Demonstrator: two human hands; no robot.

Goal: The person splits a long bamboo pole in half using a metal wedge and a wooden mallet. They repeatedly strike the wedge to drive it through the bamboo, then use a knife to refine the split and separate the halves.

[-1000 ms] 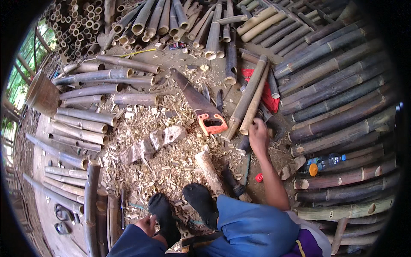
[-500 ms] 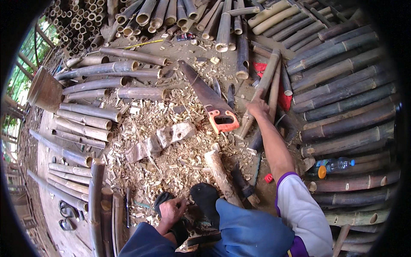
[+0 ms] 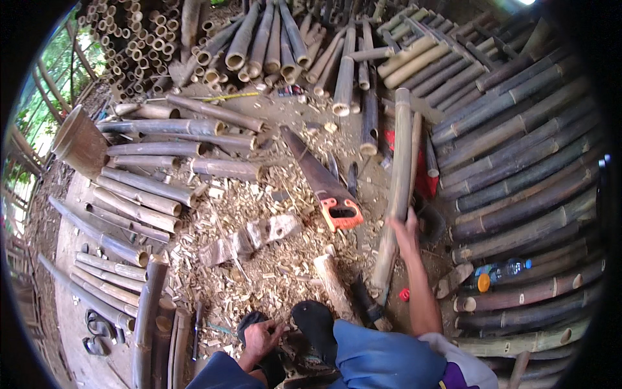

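My right hand [image 3: 405, 235] is closed around the lower part of a long bamboo pole [image 3: 400, 155]. The pole slants away from me, on the right of the work area. My left hand [image 3: 262, 340] hangs low beside my black-covered foot [image 3: 251, 321], fingers loosely bent and somewhat apart, with nothing visible in it. In front of me lies a handsaw [image 3: 317, 172] with an orange handle, its blade pointing away. Left of the saw, a notched wooden block [image 3: 251, 240] rests among pale wood chips. A short pale log [image 3: 335, 285] lies ahead of my other foot.
Cut bamboo lengths [image 3: 146, 185] lie in rows at the left, and a large bamboo stack [image 3: 518, 175] fills the right. A plastic bottle [image 3: 502, 269] sits on the right stack. A brown bucket [image 3: 81, 142] tilts at far left. A red cap-like object [image 3: 405, 295] is near my right forearm.
My right hand has come nearer to me, and the bamboo pole in it has shifted toward me. The view has tilted up. My left hand stays by my foot.
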